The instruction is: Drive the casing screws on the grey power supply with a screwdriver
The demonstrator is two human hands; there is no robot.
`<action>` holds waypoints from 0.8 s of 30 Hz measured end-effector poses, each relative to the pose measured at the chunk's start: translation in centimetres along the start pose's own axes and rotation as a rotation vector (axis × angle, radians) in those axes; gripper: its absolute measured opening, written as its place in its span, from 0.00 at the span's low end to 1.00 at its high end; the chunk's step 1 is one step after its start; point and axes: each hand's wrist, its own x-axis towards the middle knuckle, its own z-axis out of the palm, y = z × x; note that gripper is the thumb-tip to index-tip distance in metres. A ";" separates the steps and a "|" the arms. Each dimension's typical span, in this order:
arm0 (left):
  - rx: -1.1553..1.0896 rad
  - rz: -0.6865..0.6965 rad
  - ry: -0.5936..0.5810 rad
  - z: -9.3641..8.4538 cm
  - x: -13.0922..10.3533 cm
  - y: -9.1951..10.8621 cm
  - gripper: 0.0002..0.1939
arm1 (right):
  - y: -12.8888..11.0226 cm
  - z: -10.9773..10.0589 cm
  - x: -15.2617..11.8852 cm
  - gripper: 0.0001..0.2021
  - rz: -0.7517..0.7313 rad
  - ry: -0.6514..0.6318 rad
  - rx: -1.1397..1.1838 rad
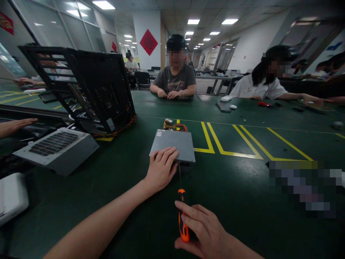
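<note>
A grey metal computer power supply (175, 144) lies flat on the green tabletop in front of me, its bundled cables (175, 125) at the far side. My left hand (163, 167) grips its near left edge, fingers over the top and thumb low by the near side. Between the fingers and thumb of my right hand (203, 226) is a screwdriver (182, 216) with an orange and black handle. The thin shaft points away from me and its tip meets the power supply's near side; the exact contact spot is hidden.
To the left stand an open black computer case (88, 86) and a second power supply (58, 145). Another person's hand (18, 126) reaches in there. A white object (12, 198) sits at the left edge. Across the table are co-workers and red-handled pliers (264, 104).
</note>
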 end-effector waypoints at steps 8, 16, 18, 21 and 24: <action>-0.006 -0.001 -0.001 0.1 -0.1 0.0 0.18 | -0.2 -0.5 0.1 0.19 0.043 -0.082 0.023; -0.016 -0.002 -0.002 0.1 0.0 0.0 0.18 | -0.1 -0.2 0.3 0.17 0.000 -0.019 -0.007; -0.013 0.000 -0.004 0.1 0.0 0.0 0.18 | 0.0 0.0 0.0 0.17 0.007 -0.002 0.017; -0.007 0.000 -0.008 0.0 -0.1 0.0 0.18 | 0.1 -0.1 -0.3 0.18 0.039 -0.061 0.037; -0.009 0.002 -0.008 0.0 -0.1 -0.1 0.18 | -0.2 -0.5 -0.1 0.20 0.039 -0.172 0.018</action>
